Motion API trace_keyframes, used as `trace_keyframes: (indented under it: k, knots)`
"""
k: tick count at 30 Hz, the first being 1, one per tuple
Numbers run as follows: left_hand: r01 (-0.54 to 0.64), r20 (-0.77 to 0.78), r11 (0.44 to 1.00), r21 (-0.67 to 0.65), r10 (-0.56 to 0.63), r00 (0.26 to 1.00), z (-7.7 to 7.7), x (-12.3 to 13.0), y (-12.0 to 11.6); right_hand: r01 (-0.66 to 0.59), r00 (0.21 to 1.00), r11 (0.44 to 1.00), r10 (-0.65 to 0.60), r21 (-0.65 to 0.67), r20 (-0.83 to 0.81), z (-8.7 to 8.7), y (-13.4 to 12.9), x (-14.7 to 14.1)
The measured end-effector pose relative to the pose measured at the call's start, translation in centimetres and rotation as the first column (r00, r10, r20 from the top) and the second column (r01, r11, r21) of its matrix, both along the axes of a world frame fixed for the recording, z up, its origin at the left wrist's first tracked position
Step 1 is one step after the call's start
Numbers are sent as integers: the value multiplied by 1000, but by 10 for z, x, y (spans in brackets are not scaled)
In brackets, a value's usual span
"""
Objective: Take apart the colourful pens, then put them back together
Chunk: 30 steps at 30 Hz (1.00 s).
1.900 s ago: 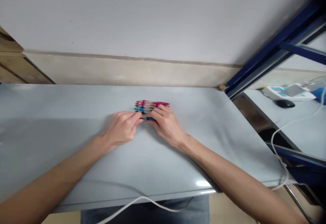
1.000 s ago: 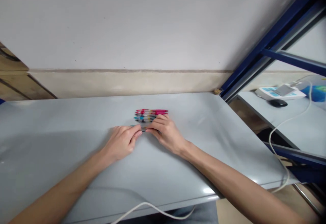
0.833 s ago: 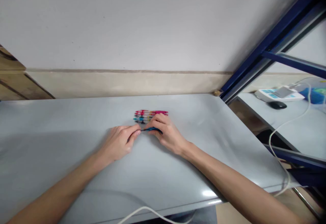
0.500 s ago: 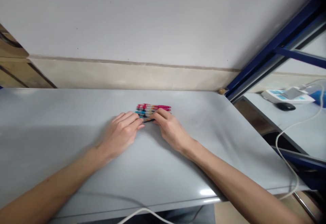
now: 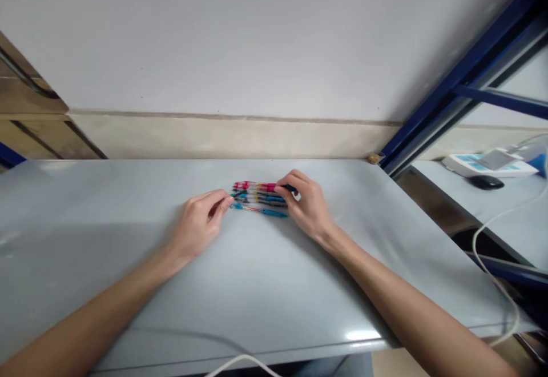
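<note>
Pens lie side by side on the bench; my right hand curls over their ends, left hand just beside; can't tell if either grips.

A white wall fills the view from 9 to 3 o'clock, with a beige skirting band along its foot and wooden panelling at 10 o'clock. A grey table stands against it, a small tan knob at its far corner and soft glare on its front edge, while a dark blue metal frame rises at 2 o'clock. At 3 o'clock lies a lower white desk bearing a white device and a black computer mouse, with a white cable curving beside it and a pale floor showing at 5 o'clock.
</note>
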<state>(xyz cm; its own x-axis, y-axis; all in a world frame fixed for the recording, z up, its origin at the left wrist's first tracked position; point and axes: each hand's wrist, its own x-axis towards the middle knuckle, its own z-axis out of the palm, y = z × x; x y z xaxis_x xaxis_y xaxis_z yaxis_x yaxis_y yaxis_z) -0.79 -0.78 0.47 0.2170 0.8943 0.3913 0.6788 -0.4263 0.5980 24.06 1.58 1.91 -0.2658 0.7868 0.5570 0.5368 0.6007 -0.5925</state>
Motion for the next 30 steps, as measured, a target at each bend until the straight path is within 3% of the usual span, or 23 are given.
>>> trace_keyframes:
  k: [3,5,9,14,17,21,22,24,26,28,30]
  knots:
    - [36,220,991,-125,-7,975,3,4,-1,72,996,996,-75,-47,-47,-1,-9,-6]
    - [109,331,975,-196,-38,943,4,10,-3,-29,999,998,26,-48,-46,-3,-21,-15]
    - [283,498,904,-320,-94,862,6,21,-9,-283,956,955,288,90,-51,-4,-39,-32]
    - [420,609,806,-417,-95,787,3,29,-20,-353,930,936,349,-13,-118,-1,-37,-35]
    - [419,599,798,-433,-92,795,3,30,-25,-265,953,964,261,-7,-156,1,-26,-27]
    - [287,536,875,-390,-38,844,7,23,-21,-18,978,1000,21,14,-207,4,-11,-10]
    - [261,512,883,-390,-27,859,8,20,-19,-44,984,999,42,-7,-174,4,-9,-7]
    - [226,446,882,-413,-21,895,9,17,-16,-234,972,970,233,-70,-24,2,-11,-6]
    - [201,365,878,-434,-33,931,7,16,-15,-434,878,885,457,-170,144,0,-17,-12]
    - [160,261,893,-421,-49,964,4,17,-16,-513,790,820,566,-252,235,-2,-25,-19]
    - [91,127,919,-385,-45,991,3,20,-20,-526,758,798,597,-296,264,-3,-31,-24]
